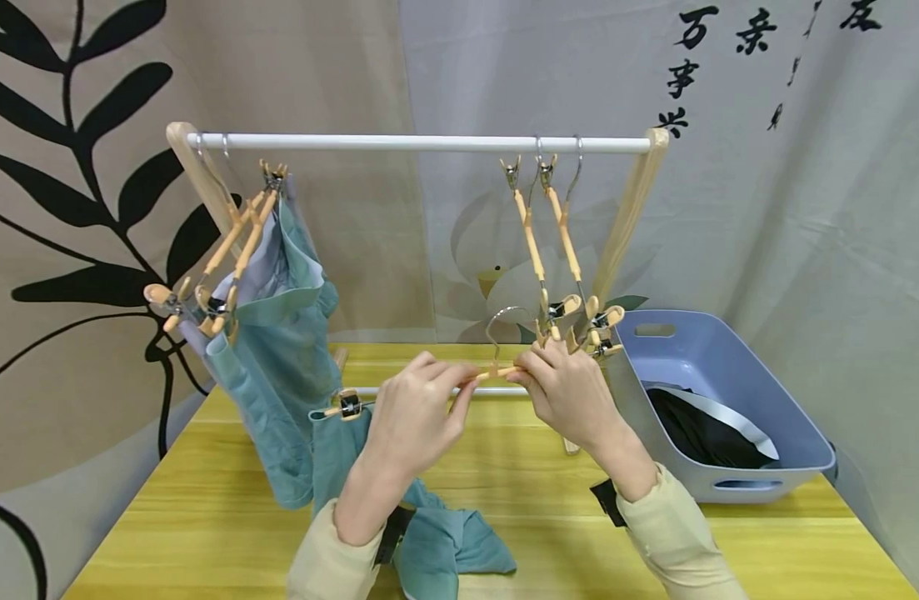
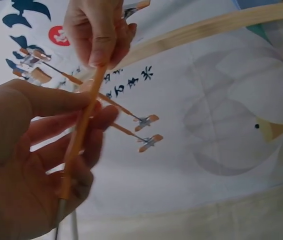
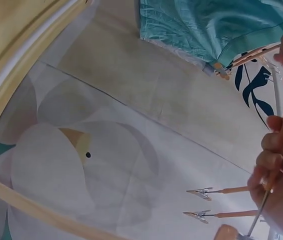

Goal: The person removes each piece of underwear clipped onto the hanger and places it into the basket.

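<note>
Both hands hold a wooden clip hanger level in front of the rack in the head view, its metal hook pointing up. My left hand pinches the bar left of the hook. My right hand grips it on the right. At its left end a clip has hold of teal trousers, whose lower part lies on the table between the arms. In the left wrist view the bar passes between thumb and fingers. A wooden clip end shows below my right hand in the right wrist view.
A rack with a white rod stands behind the hands. Teal garments hang on its left, and clip hangers without clothes hang on its right. A blue-grey basket holding a black and white cloth sits at the right.
</note>
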Demonstrator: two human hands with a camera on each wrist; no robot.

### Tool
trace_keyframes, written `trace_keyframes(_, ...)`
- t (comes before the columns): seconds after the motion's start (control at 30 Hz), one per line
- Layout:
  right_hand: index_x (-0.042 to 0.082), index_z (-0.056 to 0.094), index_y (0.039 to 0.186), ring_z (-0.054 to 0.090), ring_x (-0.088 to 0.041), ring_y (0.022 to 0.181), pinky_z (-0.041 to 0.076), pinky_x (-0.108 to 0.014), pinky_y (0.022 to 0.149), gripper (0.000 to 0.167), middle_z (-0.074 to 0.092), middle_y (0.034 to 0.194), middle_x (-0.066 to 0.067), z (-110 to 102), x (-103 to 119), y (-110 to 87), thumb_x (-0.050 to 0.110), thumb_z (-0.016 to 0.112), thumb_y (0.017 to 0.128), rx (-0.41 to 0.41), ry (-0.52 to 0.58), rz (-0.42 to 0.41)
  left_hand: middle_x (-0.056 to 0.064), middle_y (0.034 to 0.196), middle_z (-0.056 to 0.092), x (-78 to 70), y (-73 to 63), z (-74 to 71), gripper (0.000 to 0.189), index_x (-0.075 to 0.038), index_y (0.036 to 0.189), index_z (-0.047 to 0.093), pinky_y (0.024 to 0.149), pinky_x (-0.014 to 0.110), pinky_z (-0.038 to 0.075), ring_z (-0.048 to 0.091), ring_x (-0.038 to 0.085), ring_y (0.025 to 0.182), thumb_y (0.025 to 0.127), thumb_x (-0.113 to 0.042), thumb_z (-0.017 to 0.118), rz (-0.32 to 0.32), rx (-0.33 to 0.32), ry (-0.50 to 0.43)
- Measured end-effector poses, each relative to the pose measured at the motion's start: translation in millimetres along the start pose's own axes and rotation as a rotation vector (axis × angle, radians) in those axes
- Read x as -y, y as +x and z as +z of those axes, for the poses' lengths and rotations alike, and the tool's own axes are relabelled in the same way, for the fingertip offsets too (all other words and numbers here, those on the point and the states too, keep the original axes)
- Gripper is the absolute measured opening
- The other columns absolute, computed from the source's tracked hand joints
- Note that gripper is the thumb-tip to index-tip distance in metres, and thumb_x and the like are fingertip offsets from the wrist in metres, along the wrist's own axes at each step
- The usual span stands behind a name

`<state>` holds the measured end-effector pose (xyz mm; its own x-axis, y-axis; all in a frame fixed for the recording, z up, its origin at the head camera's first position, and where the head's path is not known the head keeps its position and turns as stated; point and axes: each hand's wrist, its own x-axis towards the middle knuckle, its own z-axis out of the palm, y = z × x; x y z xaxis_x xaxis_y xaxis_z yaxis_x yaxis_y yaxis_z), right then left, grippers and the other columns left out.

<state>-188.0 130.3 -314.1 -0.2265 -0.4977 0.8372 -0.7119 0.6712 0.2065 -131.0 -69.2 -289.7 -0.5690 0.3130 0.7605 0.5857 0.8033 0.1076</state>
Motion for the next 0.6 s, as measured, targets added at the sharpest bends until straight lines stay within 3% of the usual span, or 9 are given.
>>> trace_keyframes(0.13, 0.008, 0.057, 0.078, 0.032, -0.010, 0.044, 0.022, -0.020, 0.040, 0.047, 0.048, 0.065, 0.000, 0.8, -0.3, -1.2, 0.041, 0.031, 0.100, -0.004, 0.001, 0.012, 0.000, 0.092, 0.074, -3.2, -1.5, -4.5, 0.020, -0.012, 0.101, 0.072, 0.060, 0.024, 0.051, 0.062, 0.016, 0.079, 0.081, -0.013, 0.074, -0.014, 0.084, 0.018)
trace_keyframes(0.23, 0.009, 0.057, 0.078, 0.032, -0.011, 0.042, 0.026, -0.023, 0.041, 0.048, 0.047, 0.064, 0.000, 0.9, -0.5, -2.8, 0.043, 0.032, 0.099, -0.005, -0.017, 0.038, 0.003, 0.098, 0.072, -4.4, -2.7, -10.7, 0.024, -0.010, 0.106, 0.070, 0.069, 0.026, 0.054, 0.062, 0.019, 0.087, 0.082, -0.012, 0.073, -0.016, 0.098, 0.018)
trace_keyframes(0.3, 0.009, 0.058, 0.078, 0.033, -0.012, 0.041, 0.027, -0.024, 0.043, 0.048, 0.047, 0.063, 0.000, 0.5, -0.6, -3.7, 0.044, 0.032, 0.098, -0.003, -0.028, 0.056, 0.005, 0.099, 0.071, -4.1, -3.1, -16.2, 0.025, -0.008, 0.107, 0.070, 0.074, 0.028, 0.055, 0.063, 0.021, 0.090, 0.083, -0.011, 0.072, 0.000, 0.065, 0.025)
trace_keyframes(0.47, 0.010, 0.058, 0.078, 0.032, -0.012, 0.041, 0.026, -0.025, 0.045, 0.048, 0.046, 0.063, 0.000, -0.8, -1.5, -4.8, 0.046, 0.033, 0.098, 0.007, -0.036, 0.077, 0.008, 0.098, 0.070, 1.9, -3.8, -31.9, 0.023, -0.005, 0.105, 0.070, 0.080, 0.034, 0.055, 0.064, 0.025, 0.092, 0.082, -0.007, 0.071, 0.062, -0.088, 0.071)
trace_keyframes(0.6, 0.010, 0.058, 0.079, 0.030, -0.011, 0.041, 0.025, -0.025, 0.045, 0.046, 0.047, 0.064, -0.002, -1.2, -3.6, -5.7, 0.044, 0.034, 0.098, -0.007, -0.038, 0.068, 0.012, 0.103, 0.070, 8.9, -6.7, -42.9, 0.028, -0.003, 0.108, 0.069, 0.082, 0.040, 0.054, 0.063, 0.029, 0.095, 0.081, -0.009, 0.073, 0.031, -0.106, 0.105)
